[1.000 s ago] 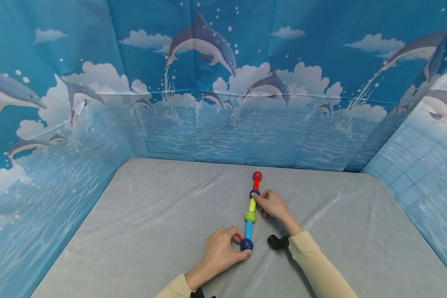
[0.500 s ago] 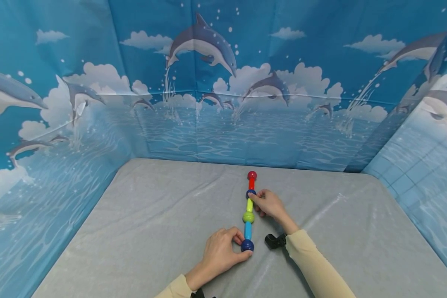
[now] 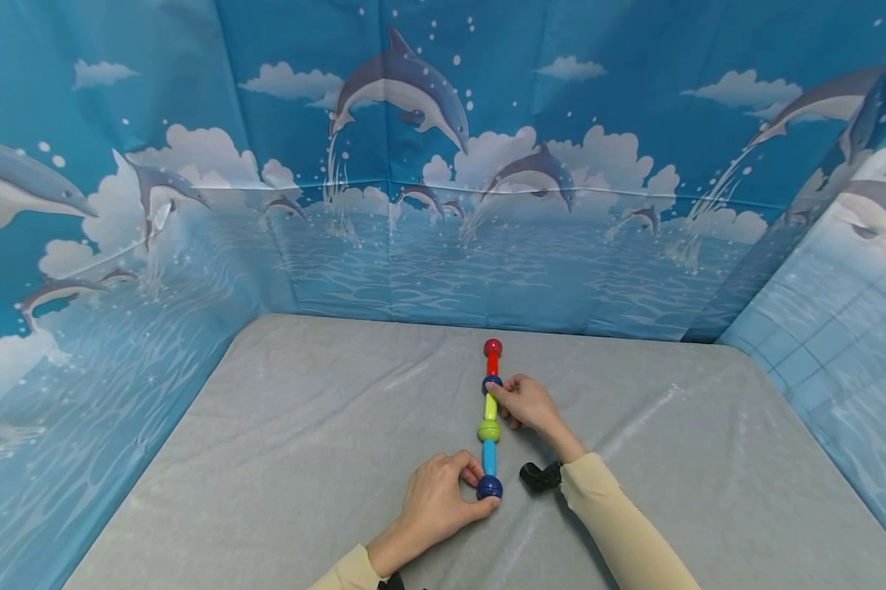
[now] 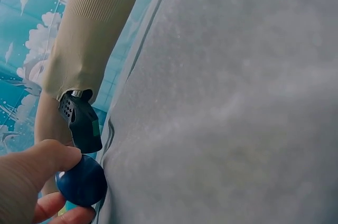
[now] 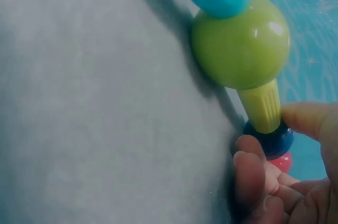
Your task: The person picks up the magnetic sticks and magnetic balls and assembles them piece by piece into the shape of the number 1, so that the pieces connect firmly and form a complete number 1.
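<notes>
A straight chain of toy rods and balls lies on the grey-covered table. From the far end, it runs red ball, red rod, dark blue ball, yellow-green rod, green ball, light blue rod and near dark blue ball. My left hand holds the near ball between thumb and fingers. Farther up, my right hand pinches the far dark blue ball, beside the yellow-green rod. My right fingers partly hide the red ball.
The grey tabletop spreads around the chain. Blue dolphin-print sheets hang behind it and along both sides. A black wrist camera sticks out from the right sleeve, close to the light blue rod.
The far end of the chain has swung left, and my right hand has moved left with it. The near ball and my left hand have stayed almost in place.
</notes>
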{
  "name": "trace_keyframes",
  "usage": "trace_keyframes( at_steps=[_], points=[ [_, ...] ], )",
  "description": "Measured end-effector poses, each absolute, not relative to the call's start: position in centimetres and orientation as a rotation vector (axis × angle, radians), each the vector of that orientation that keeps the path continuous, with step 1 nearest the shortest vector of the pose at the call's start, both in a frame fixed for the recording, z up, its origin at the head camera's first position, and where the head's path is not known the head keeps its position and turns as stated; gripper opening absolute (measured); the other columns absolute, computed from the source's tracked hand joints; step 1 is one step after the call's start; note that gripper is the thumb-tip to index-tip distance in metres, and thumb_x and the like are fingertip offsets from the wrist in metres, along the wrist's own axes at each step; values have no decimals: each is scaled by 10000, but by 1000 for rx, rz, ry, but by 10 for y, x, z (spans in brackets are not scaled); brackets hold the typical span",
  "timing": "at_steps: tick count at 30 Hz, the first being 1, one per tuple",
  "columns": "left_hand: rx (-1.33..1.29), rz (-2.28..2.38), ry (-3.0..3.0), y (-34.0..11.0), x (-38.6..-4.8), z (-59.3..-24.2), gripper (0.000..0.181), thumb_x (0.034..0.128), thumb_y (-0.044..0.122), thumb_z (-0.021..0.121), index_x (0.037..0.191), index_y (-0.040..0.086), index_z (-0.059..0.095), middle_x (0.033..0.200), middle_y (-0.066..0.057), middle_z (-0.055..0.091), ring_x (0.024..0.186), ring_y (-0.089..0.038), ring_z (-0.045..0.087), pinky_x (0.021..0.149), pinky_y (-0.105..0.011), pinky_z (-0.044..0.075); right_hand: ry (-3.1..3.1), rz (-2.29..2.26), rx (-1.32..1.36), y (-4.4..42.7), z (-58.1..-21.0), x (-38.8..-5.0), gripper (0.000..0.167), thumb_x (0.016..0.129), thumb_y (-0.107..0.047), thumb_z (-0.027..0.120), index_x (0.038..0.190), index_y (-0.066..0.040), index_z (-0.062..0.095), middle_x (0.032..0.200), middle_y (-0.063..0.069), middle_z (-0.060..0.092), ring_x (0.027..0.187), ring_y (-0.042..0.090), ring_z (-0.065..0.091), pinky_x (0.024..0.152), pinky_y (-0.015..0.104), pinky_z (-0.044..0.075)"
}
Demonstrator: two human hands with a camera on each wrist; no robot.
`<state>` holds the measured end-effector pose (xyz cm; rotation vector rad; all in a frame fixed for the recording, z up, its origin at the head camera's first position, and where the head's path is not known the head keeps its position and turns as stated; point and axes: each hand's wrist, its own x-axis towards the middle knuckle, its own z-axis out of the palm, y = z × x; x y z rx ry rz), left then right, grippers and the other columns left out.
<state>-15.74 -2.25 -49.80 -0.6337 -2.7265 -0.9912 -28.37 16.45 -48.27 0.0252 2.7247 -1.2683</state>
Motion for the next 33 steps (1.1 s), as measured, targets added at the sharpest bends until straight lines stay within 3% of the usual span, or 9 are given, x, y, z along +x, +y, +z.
trace_keyframes(
  at_steps=[33],
  points=[
    [-608,-995,-2734,-23,-158,-500,302,724,491,774,858,263,627,726,221,550,637,35,430,528,-187,336,2690,-1254,64,158,-480,-287,408,901,-465,595,942,-62,548,666,66,590,478,195,542,461,290,413]
  ],
)
